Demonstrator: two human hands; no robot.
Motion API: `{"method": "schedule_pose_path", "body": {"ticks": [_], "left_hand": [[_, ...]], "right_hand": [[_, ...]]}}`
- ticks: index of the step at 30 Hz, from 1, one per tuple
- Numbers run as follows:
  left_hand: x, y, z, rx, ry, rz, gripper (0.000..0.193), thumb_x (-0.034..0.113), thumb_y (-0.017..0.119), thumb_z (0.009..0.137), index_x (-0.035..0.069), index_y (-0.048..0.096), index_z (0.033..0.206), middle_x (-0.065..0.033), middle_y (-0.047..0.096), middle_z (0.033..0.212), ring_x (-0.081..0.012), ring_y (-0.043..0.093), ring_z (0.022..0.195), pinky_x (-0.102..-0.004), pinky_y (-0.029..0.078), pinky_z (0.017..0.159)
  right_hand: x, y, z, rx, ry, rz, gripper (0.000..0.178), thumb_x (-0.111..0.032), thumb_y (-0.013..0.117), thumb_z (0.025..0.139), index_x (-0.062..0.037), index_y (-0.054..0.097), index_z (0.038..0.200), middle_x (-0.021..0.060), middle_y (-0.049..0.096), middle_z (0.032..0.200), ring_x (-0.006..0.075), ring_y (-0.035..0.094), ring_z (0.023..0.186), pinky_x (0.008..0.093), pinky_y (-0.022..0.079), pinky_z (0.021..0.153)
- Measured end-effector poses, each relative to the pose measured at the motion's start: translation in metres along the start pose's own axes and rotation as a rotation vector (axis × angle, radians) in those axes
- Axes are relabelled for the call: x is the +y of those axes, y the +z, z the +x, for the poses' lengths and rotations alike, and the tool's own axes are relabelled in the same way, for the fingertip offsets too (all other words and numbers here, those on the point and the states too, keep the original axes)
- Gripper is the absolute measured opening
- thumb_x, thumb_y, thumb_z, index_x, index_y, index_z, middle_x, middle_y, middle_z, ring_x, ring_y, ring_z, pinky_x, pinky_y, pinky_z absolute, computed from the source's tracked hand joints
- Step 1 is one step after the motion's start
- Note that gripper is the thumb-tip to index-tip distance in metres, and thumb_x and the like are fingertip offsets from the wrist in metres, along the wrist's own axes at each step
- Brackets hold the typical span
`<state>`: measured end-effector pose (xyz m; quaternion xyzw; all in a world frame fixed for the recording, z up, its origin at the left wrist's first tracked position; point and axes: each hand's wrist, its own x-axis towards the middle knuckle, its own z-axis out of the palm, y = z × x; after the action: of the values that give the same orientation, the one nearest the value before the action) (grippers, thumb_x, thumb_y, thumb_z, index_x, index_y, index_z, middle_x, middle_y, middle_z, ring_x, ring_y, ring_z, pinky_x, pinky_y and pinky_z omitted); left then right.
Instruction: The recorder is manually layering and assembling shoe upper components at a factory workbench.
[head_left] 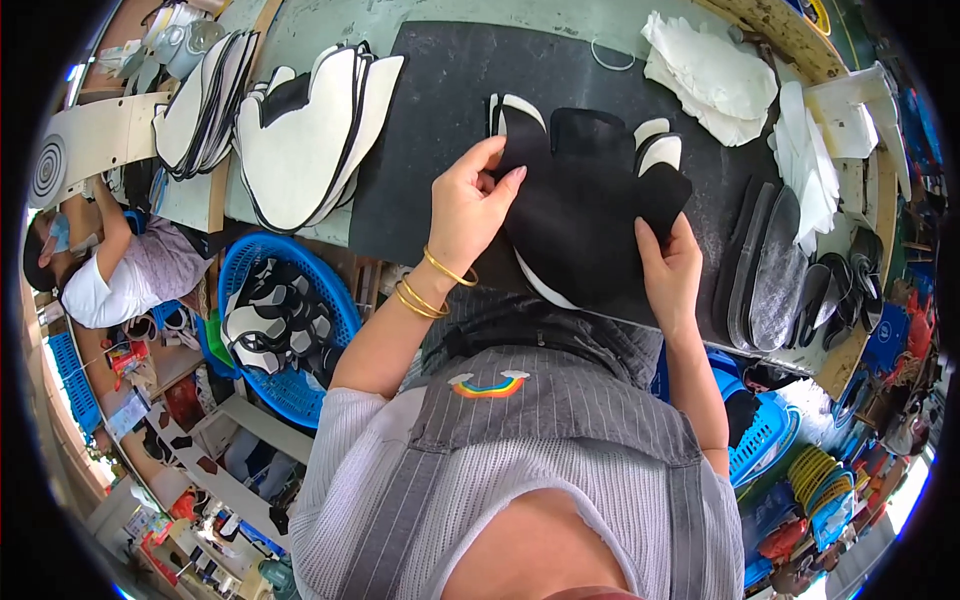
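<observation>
A black shoe-upper piece (580,220), with two flaps and a notch between them, is spread before me over the black mat (435,110). My left hand (465,215) pinches its left flap between thumb and fingers. At the right flap, my right hand (670,275) closes on the edge, fingers partly hidden beneath. White-faced pieces (660,152) of similar shape show past the flaps and along the lower left edge. Whether they are joined to the black piece I cannot tell.
Stacks of white upper pieces with black edges (300,150) lie at the left. Black sole-shaped pieces (775,270) and white sheets (710,80) sit at the right. A blue basket (235,265) of cut parts stands below the table's left. Another person (130,255) works farther left.
</observation>
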<state>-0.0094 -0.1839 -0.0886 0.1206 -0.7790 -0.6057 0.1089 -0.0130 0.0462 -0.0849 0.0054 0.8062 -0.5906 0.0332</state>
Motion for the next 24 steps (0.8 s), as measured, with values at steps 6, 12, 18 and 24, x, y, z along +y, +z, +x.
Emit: {"method": "schedule_pose_path", "body": {"ticks": [6, 12, 18, 24], "left_hand": [[0.001, 0.001, 0.0, 0.012, 0.033, 0.061, 0.036, 0.007, 0.074, 0.075, 0.0, 0.061, 0.107, -0.007, 0.063, 0.078, -0.0053, 0.05, 0.053, -0.0207, 0.044, 0.052], [0.017, 0.005, -0.006, 0.166, 0.239, 0.482, 0.048, 0.002, 0.074, 0.072, 0.003, 0.055, 0.116, -0.0102, 0.052, 0.103, -0.0092, 0.052, 0.066, -0.0216, 0.046, 0.06], [0.059, 0.034, -0.075, -0.366, 0.541, 0.489, 0.057, 0.021, 0.071, 0.073, -0.006, 0.051, 0.119, -0.0242, 0.048, 0.124, -0.0367, 0.046, 0.116, -0.0439, 0.035, 0.1], [0.044, 0.037, -0.094, -0.412, 0.607, 0.58, 0.048, 0.01, 0.063, 0.071, -0.011, 0.053, 0.113, -0.0272, 0.049, 0.124, -0.0392, 0.044, 0.122, -0.0516, 0.029, 0.104]], "right_hand": [[-0.003, 0.003, -0.002, 0.035, -0.032, -0.024, 0.017, -0.011, 0.063, 0.085, 0.0028, 0.057, 0.093, 0.0043, 0.057, 0.062, 0.0052, 0.046, 0.055, 0.023, 0.039, 0.049], [0.007, -0.003, -0.001, 0.03, -0.055, -0.185, 0.022, -0.016, 0.066, 0.082, 0.0029, 0.054, 0.084, 0.0075, 0.053, 0.059, 0.0088, 0.042, 0.048, 0.0255, 0.036, 0.046], [-0.05, -0.008, 0.018, -0.144, 0.402, 0.25, 0.023, -0.016, 0.065, 0.083, 0.0043, 0.054, 0.085, 0.0075, 0.055, 0.063, 0.0128, 0.053, 0.046, 0.0275, 0.042, 0.043], [-0.014, -0.021, 0.031, 0.037, -0.008, -0.181, 0.016, -0.013, 0.06, 0.088, 0.0014, 0.055, 0.086, 0.0072, 0.054, 0.059, 0.0107, 0.053, 0.046, 0.027, 0.043, 0.041]]}}
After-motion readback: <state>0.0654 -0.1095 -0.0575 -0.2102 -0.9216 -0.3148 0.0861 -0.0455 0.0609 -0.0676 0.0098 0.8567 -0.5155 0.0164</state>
